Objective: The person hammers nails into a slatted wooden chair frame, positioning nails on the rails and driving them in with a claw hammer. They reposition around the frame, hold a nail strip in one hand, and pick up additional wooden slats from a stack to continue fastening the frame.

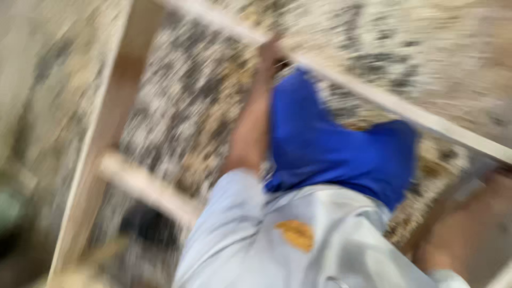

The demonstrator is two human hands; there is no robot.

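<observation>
Everything heavily smeared by motion. Behind the fingers and filling most of the view, a speckled surface (192, 101) in cream, tan and black, perhaps woven, too blurred to tell. Over it, a large wooden frame (90, 160): pale upright far to the left of the fingers, and a long slanted rail (384, 104) running from beside the fingertips away to the right. Below the fingers, a pale blue shirt (256, 250), with a bright blue cloth (330, 149) bunched just to the right of the wrist. Well below and to the right, a brown blur (458, 229), maybe a forearm; no hand or fingers to make out there. Down and left of the fingers, a short pale rung (149, 186) joining the upright. On the rail itself, a raised hand (269, 53) at the end of a bare arm; seemingly hooked over the rail's edge, yet impossible to tell whether curled tight or loosely spread, or whose hand. Smallest, an orange badge (296, 234) on the shirt. Judging by build: stiff, awkwardly wide, likely fairly heavy, not slippery, not fragile. Best taken around a rail or upright near a joint, not by the speckled surface.
</observation>
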